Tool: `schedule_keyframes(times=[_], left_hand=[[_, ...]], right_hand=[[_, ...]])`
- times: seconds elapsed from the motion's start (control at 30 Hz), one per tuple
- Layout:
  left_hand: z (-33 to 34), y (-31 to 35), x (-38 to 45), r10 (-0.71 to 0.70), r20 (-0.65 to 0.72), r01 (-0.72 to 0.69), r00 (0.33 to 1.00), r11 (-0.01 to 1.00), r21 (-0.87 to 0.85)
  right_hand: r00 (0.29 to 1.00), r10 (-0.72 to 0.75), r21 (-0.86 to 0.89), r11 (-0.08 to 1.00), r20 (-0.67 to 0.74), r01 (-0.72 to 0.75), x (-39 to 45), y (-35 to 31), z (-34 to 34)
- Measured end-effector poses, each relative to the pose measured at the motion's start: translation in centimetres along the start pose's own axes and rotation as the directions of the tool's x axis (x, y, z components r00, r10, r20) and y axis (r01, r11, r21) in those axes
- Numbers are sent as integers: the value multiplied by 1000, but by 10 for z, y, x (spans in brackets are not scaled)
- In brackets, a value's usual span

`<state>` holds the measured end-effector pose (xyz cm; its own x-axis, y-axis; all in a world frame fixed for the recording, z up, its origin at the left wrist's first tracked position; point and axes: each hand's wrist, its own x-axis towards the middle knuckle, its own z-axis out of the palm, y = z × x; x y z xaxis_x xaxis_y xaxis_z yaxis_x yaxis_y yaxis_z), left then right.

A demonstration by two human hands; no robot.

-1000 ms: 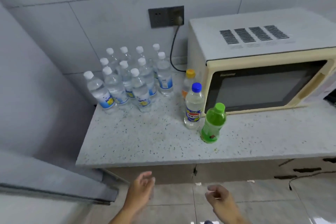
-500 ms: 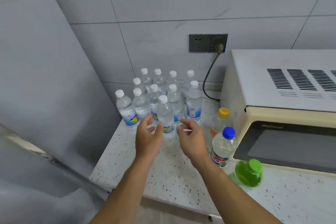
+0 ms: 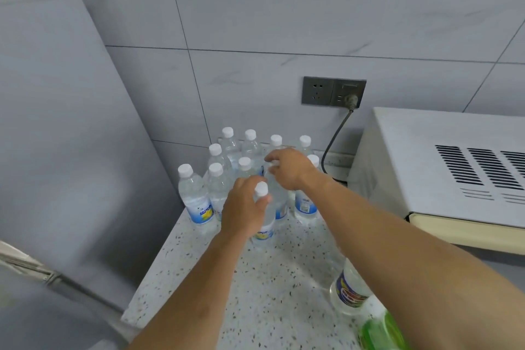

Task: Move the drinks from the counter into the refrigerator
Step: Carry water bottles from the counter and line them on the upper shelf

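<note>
Several clear water bottles point(image 3: 196, 196) with white caps stand clustered at the back left of the speckled counter point(image 3: 272, 287). My left hand point(image 3: 244, 207) is wrapped around the neck of the front water bottle point(image 3: 264, 229). My right hand point(image 3: 289, 167) grips the top of a second water bottle point(image 3: 279, 196) just behind it. A clear bottle with a blue and red label point(image 3: 350, 290) and a green bottle point(image 3: 380, 332) stand near the front right, partly hidden by my right forearm. The grey refrigerator point(image 3: 62, 136) rises at the left.
A cream microwave point(image 3: 443, 167) fills the right side of the counter, its cable plugged into a wall socket point(image 3: 333, 91). The refrigerator side wall stands close against the counter's left edge. Tiled wall runs behind the bottles.
Both hands have reached forward from in front of the bottles and closed on two of them. The view has moved closer and leftward.
</note>
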<state>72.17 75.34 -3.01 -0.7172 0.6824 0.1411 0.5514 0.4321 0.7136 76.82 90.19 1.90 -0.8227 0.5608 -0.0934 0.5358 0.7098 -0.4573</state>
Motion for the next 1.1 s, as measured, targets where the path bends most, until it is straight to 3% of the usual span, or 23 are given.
schedule_keyframes(times=[0.13,0.43,0.57,0.67,0.77,0.9,1.1], left_hand=[[-11,-1,-21,-13,-94,9,995,999,-40],[-42,-22,-79,-47,-175,38,983,998,-57],[-44,-34,-95,-89,-205,78,975,995,-62],[-39,-44,-108,-79,-243,51,967,991,-120],[-29,-54,-122,-157,-197,108,968,966,-236],[-10,-71,-135,-274,-90,239,957,928,-286],[8,-112,-140,-447,27,416,894,805,-423]], right_hand=[[999,37,-65,997,-28,-39,-14,1,8],[999,19,155,988,-49,-11,-72,8,14],[1000,26,251,968,8,-27,-93,13,25],[985,65,343,939,-161,-5,-110,20,49],[927,137,439,898,-349,32,-132,30,80],[943,270,671,738,-194,-73,-145,47,119],[910,406,757,619,-83,-207,-137,57,147]])
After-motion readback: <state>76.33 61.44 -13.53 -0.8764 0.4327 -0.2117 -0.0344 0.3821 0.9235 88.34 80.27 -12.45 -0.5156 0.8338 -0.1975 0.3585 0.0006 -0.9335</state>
